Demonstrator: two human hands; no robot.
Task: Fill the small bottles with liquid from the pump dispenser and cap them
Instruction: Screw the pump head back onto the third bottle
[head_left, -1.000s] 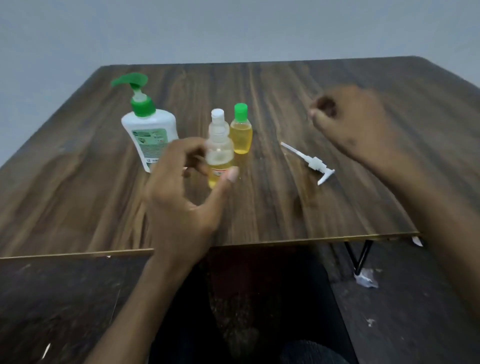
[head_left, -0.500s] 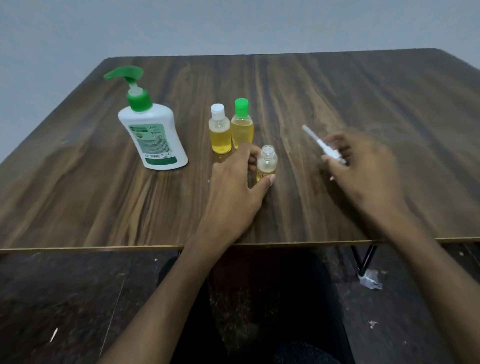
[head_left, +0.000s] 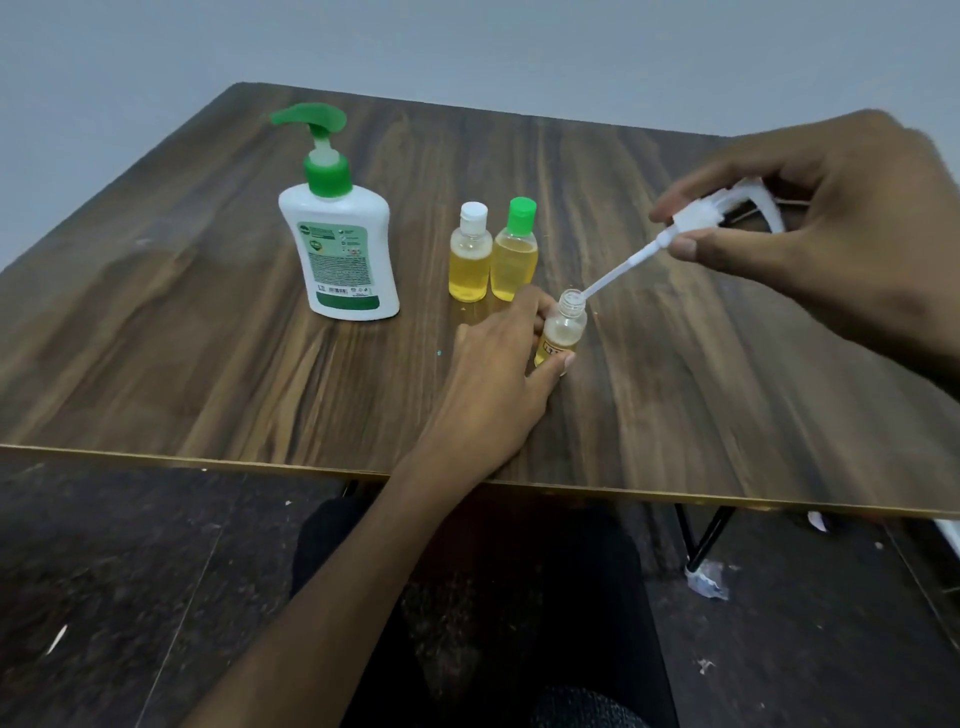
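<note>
The worktop (head_left: 208, 312) is dark wood-grain board with a light edge strip along its near side.

Left hand (head_left: 498, 374): resting on the worktop near the middle of the near edge, thumb and fingers curled round the lower body of the open small bottle (head_left: 563, 332). The bottle stands upright on the board, uncapped, with a shallow layer of yellow liquid at its base; the rest appears clear.

Right hand (head_left: 831, 234): raised above the right half of the worktop, thumb and fingers pinching the collar of a loose white pump head (head_left: 696, 218). Its dip tube (head_left: 613, 273) slopes down and to the left, and the tip sits at the mouth of the open bottle. Whether the tip is inside the neck or only at the rim cannot be told.

The two hands are apart, each clamped on its own item.

Just behind the left hand, two further small bottles stand side by side, touching or very nearly so: the white-capped bottle (head_left: 470, 254) and the green-capped bottle (head_left: 515, 252). Both are capped and well filled with yellow liquid.

The pump dispenser (head_left: 337, 244), white with a green pump and green label, stands upright left of that pair, toward the far left corner.
</note>
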